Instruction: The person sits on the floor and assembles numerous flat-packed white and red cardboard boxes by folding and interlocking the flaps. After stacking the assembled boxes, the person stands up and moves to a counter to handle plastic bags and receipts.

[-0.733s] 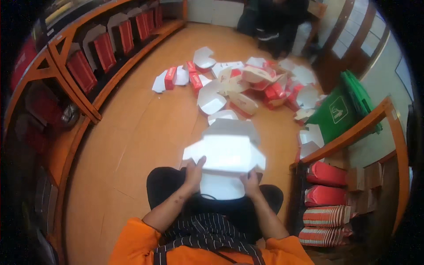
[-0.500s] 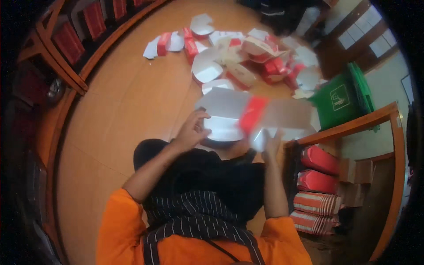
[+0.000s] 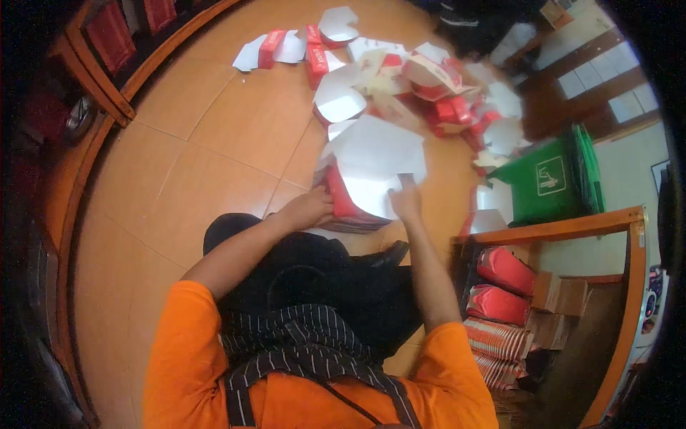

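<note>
left fingers (image 3: 324,201) and right fingers (image 3: 404,199) hold a carton (image 3: 344,196), white flap (image 3: 384,146) pointing away, long axis unclear.

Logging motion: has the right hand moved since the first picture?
Yes: the right hand moved forward, from below the wooden frame's left end to above it.

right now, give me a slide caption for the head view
Left hand and right hand on an open red-and-white carton, other cartons strewn across the tiled floor beyond.
</note>
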The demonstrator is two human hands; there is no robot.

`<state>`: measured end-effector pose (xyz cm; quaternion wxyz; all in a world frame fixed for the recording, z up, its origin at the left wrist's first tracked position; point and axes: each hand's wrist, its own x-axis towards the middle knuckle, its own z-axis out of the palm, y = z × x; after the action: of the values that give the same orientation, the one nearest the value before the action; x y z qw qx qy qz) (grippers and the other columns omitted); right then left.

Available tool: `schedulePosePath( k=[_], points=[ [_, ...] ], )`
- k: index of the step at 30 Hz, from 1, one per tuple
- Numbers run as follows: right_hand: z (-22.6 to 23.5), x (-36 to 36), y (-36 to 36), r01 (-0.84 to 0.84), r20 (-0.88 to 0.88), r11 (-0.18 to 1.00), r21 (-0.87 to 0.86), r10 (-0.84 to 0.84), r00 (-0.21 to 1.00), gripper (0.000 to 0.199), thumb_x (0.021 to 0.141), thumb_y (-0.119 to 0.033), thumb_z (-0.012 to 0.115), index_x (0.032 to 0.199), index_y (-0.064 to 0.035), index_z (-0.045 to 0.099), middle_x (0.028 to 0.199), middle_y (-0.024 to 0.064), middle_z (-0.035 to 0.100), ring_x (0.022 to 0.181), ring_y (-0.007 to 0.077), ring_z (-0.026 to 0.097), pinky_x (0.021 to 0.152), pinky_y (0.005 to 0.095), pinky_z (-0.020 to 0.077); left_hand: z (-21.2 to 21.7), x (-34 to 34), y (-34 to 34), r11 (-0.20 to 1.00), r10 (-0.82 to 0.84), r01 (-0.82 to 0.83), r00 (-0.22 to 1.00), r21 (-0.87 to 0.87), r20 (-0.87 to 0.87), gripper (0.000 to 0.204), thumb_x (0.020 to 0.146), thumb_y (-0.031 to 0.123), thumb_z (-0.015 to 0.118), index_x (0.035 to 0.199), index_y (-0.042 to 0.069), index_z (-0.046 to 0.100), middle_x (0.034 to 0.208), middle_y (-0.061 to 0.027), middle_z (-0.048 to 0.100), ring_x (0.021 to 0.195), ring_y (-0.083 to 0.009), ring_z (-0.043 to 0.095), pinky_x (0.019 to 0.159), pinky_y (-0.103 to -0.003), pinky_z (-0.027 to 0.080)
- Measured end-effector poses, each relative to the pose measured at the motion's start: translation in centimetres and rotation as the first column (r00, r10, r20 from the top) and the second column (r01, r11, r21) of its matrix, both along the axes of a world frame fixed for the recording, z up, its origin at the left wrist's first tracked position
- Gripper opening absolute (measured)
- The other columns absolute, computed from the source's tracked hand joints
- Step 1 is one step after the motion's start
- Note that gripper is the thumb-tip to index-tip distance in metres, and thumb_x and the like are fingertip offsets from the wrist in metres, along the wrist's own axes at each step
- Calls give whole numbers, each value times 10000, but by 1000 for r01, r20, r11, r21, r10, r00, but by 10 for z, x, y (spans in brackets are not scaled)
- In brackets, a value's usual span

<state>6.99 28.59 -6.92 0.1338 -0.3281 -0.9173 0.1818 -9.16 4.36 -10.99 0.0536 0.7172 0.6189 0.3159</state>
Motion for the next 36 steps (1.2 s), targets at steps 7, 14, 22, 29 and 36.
schedulePosePath(
  k=[7,14,22,29,36],
  points=[
    [-12,5,13,81,64,996,-31,-79,995,446,771,-33,538,1215,8,505,1243,215,536,1081,418,549,911,482,457,24,9,-11,994,64,-44,975,-96,213,155,832,195,663,844,41,653,809,-136,652,812,-325,637,754,-408,517],
    [-4,4,-5,180,160,984,15,-180,971,382,824,-79,528,1200,-20,501,1222,200,562,1023,412,592,847,508,481,17,8,-8,994,-89,100,972,-37,217,160,827,198,677,895,53,670,877,-107,674,835,-295,649,765,-384,532],
    [43,17,-52,199,86,973,118,-209,974,465,804,-286,649,1153,-6,521,1119,214,594,945,390,621,809,514,472,-11,12,-7,996,-46,53,993,-66,112,149,848,212,663,961,118,687,960,-78,649,975,-267,584,882,-396,489],
    [40,18,-136,-301,13,946,121,301,953,310,854,-367,601,914,-77,693,851,127,676,798,327,625,728,444,445,21,19,-8,999,-27,30,993,-27,114,194,859,215,645,978,63,663,965,-104,640,922,-279,626,803,-380,526],
    [31,8,-145,-281,171,959,26,273,947,321,877,-352,556,828,-61,680,804,162,674,757,373,633,719,479,471,5,19,-12,1000,-23,21,993,17,114,235,846,215,653,1023,64,620,949,-103,623,912,-280,631,802,-385,526]
  ],
)
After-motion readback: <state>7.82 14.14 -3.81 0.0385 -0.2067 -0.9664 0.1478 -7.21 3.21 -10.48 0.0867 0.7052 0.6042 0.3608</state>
